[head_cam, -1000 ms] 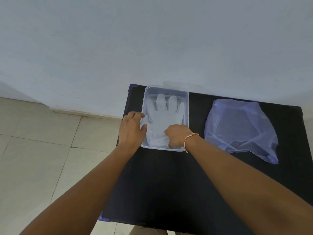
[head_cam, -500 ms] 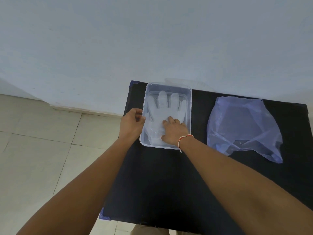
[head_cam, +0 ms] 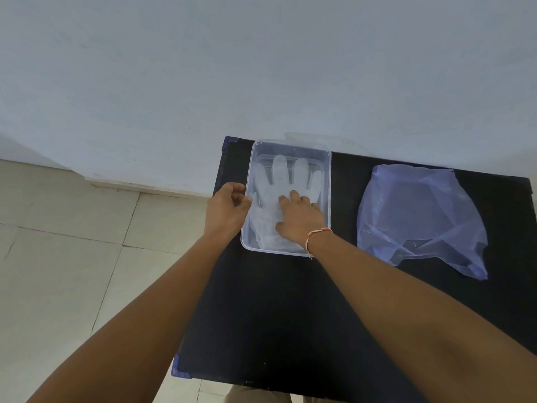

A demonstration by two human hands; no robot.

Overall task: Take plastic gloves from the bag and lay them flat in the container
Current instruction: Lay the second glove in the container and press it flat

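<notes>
A clear plastic container (head_cam: 327, 170) stands on the black table (head_cam: 279, 315) at its far left. Translucent plastic gloves (head_cam: 280, 177) lie flat in it, fingers pointing to the wall. My right hand (head_cam: 300, 218), with a red and white thread at the wrist, lies palm down on the gloves, fingers spread. My left hand (head_cam: 228, 209) is curled at the container's left rim, its fingertips touching the edge. A crumpled bluish plastic bag (head_cam: 418, 219) lies on the table to the right, apart from both hands.
The table stands against a pale wall (head_cam: 261, 68). Beige floor tiles (head_cam: 72, 257) lie to the left, below the table's left edge. A flat clear lid-like sheet (head_cam: 312, 138) shows faintly behind the container.
My right hand has slid forward from the gloves' cuff onto the palm area, with its fingers spreading. My left hand has stayed at the container's left rim.
</notes>
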